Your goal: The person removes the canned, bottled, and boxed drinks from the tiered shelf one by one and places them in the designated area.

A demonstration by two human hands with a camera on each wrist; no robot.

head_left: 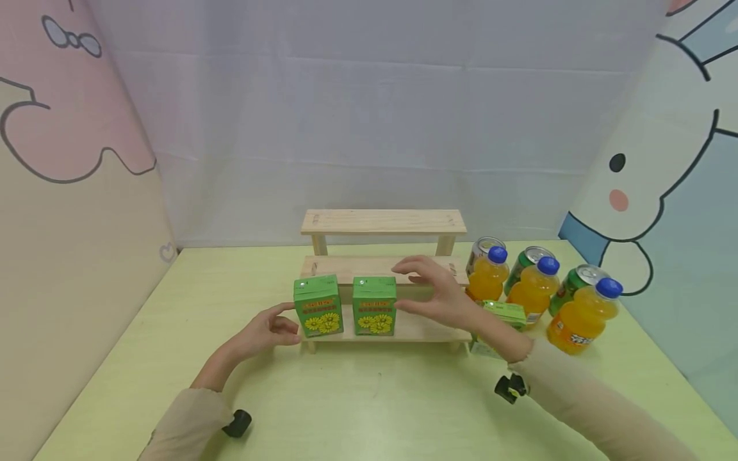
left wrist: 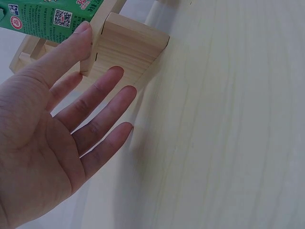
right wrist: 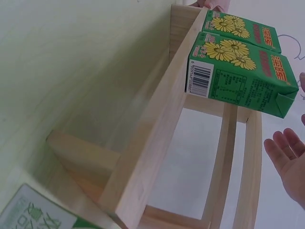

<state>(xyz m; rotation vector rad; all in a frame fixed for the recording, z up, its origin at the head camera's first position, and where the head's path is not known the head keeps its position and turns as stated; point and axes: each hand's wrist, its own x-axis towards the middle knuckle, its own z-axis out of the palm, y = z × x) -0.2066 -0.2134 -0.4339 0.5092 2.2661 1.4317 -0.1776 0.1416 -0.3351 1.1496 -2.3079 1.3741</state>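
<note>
Two green drink cartons with yellow flowers stand on the lowest step of a wooden three-step rack (head_left: 383, 221). The left carton (head_left: 318, 307) is slightly turned; the other carton (head_left: 375, 307) faces front, a narrow gap away. My left hand (head_left: 262, 333) is beside the rack's left end, fingers extended and spread in the left wrist view, the thumb tip right at the step edge by the carton (left wrist: 35, 19). To the right of the second carton is my right hand (head_left: 438, 298), fingers apart and nothing in its grasp. The right wrist view shows its fingers away from the carton (right wrist: 243, 78).
At the rack's right, another green carton (head_left: 507, 312) is partly behind my right forearm. Beyond it stand orange drink bottles (head_left: 533, 291) with blue caps and several cans (head_left: 590, 275). A pale curtain (head_left: 369, 128) hangs behind the table (head_left: 346, 410); printed panels flank it.
</note>
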